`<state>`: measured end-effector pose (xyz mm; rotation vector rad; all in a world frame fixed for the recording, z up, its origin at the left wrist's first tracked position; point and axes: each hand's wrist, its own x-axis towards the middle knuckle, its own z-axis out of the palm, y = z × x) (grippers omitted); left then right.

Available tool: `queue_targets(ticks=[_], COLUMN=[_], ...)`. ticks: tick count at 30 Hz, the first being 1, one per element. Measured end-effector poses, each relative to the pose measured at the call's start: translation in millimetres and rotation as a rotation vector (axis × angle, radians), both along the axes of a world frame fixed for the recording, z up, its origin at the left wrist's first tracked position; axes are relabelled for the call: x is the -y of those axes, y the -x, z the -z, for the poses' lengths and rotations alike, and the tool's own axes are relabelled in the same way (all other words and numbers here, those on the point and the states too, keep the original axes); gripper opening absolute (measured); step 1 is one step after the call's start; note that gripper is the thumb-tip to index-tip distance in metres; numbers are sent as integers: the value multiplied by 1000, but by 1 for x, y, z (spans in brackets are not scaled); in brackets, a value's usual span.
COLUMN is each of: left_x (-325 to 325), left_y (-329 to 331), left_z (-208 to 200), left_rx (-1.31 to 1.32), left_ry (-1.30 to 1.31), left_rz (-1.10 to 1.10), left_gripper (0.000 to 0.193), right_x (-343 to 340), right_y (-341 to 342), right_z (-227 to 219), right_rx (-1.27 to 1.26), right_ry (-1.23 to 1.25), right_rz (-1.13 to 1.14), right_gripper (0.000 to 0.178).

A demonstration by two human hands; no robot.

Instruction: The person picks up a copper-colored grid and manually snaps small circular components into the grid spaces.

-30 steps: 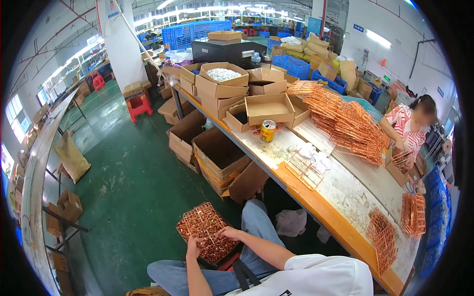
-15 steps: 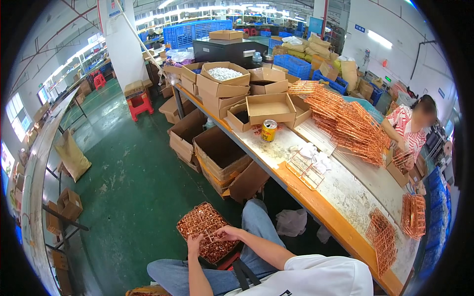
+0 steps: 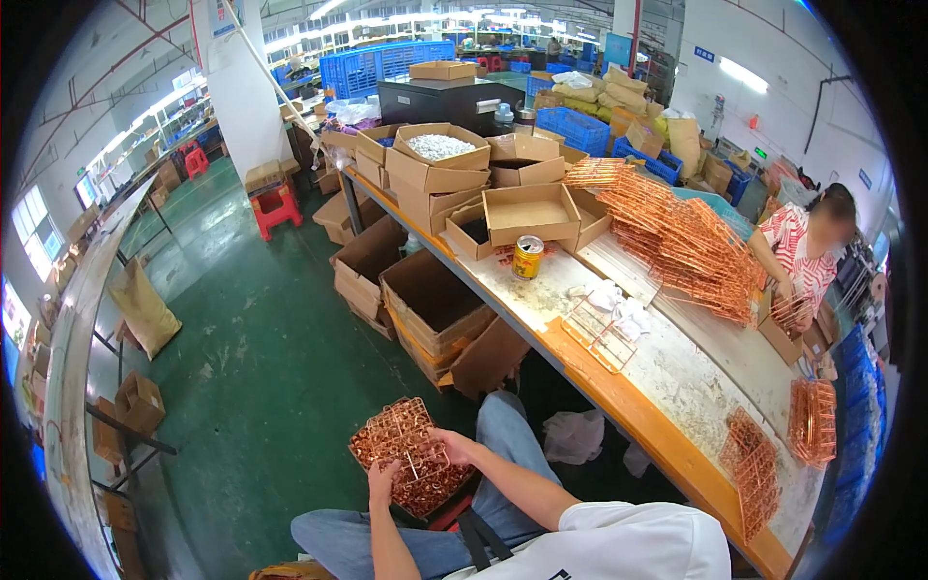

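A copper-coloured wire rack (image 3: 398,432) lies tilted over a container heaped with small copper-coloured parts (image 3: 437,490), close to my knees. My left hand (image 3: 384,478) grips the rack's near left edge with closed fingers. At its right edge, my right hand (image 3: 450,448) is closed on the same rack. Whether either hand also pinches a small part cannot be made out. The small parts are too fine to name.
To my right runs a long workbench (image 3: 667,440) with an orange edge. It bears stacked copper racks (image 3: 667,237), a bare wire rack (image 3: 597,333), a yellow can (image 3: 527,257) and cardboard boxes (image 3: 530,213). Open cartons (image 3: 440,338) stand below. A co-worker (image 3: 807,246) sits across.
The rack has shifted slightly, its far edge standing a little higher over the parts. My right hand has moved up a little along its right edge.
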<state>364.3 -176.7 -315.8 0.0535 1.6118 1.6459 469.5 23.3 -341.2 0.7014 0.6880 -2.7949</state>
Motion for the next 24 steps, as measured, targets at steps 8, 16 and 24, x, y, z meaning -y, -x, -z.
queue_targets(ticks=[8, 16, 24], left_x=[11, 10, 15], left_y=[5, -1, 6], left_z=[-4, -12, 0], left_rx=[343, 486, 492], left_ry=[125, -60, -122], left_rz=[167, 196, 111], left_gripper=[47, 55, 46], right_x=[10, 8, 7], right_y=[-5, -6, -4], right_z=[-22, -23, -22], right_rx=[168, 216, 202], right_ry=[-337, -332, -256], right_rz=[-48, -69, -50], right_gripper=[17, 13, 18])
